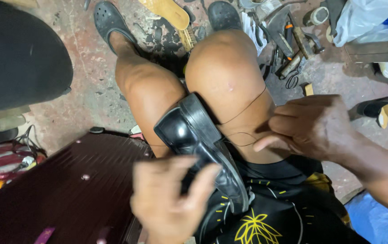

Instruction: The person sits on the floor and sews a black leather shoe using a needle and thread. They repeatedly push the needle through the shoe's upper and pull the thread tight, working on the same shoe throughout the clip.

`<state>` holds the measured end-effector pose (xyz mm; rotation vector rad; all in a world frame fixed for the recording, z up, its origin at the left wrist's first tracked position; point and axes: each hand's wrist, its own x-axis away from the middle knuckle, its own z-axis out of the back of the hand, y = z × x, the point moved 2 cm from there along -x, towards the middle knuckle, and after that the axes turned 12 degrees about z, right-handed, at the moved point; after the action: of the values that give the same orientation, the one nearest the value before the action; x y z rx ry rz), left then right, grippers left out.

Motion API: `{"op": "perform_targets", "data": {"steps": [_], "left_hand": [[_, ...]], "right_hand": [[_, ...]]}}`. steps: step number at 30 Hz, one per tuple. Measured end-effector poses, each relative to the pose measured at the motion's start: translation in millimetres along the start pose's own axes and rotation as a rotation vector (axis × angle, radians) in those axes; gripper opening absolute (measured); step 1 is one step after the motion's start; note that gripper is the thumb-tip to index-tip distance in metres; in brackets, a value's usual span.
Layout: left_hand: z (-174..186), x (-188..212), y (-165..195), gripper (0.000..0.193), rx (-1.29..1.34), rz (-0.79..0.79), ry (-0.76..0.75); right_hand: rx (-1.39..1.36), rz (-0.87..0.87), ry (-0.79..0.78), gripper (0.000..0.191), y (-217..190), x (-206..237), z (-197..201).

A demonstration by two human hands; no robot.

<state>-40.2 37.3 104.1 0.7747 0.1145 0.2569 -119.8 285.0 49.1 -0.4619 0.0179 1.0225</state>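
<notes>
We are sitting with a black leather shoe [198, 144] wedged sole-outward between our knees, our left hand [169, 199], blurred and near, curling around its heel end to steady it, while our right hand [313, 126] is pinching a dark thread [243, 112] and drawing it taut to the right across the knee. We are judging the stitching along the sole to be under way but unfinished, since the thread is running loose from the shoe and the tools [288, 49] are lying on the far floor [90, 90].
</notes>
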Motion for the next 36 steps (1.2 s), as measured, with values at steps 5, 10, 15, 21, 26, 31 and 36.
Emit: {"op": "perform_targets", "data": {"steps": [5,10,15,21,26,31,36], "left_hand": [[-26.6,-2.1,23.2,0.029,-0.065,-0.252,-0.260],[-38.6,2.2,-2.3,0.010,0.228,-0.085,-0.269],[-42.0,17.5,-50.0,0.014,1.054,0.308,-0.283],[-45.0,19.9,-92.1,0.012,1.620,0.176,-0.261],[-45.4,13.4,-85.4,0.024,1.710,0.129,-0.312],[-21.5,11.7,-45.6,0.030,0.793,0.340,-0.489],[-13.3,2.9,-7.1,0.059,0.310,0.059,-0.550]], "right_hand": [[-0.038,-0.067,-0.049,0.053,-6.4,-4.2,4.8],[-0.262,0.169,0.054,0.051,-12.1,-10.8,2.7],[-0.628,0.066,0.234,0.033,-30.9,-18.6,-12.1],[-0.336,0.057,0.207,0.030,-53.7,-27.2,-24.9],[-0.608,-0.086,0.120,0.012,-49.6,-19.4,-27.1],[-1.145,-0.329,-0.139,0.002,-30.4,2.0,-5.0],[-1.468,-0.339,-0.097,0.007,-30.4,15.2,11.1]]}}
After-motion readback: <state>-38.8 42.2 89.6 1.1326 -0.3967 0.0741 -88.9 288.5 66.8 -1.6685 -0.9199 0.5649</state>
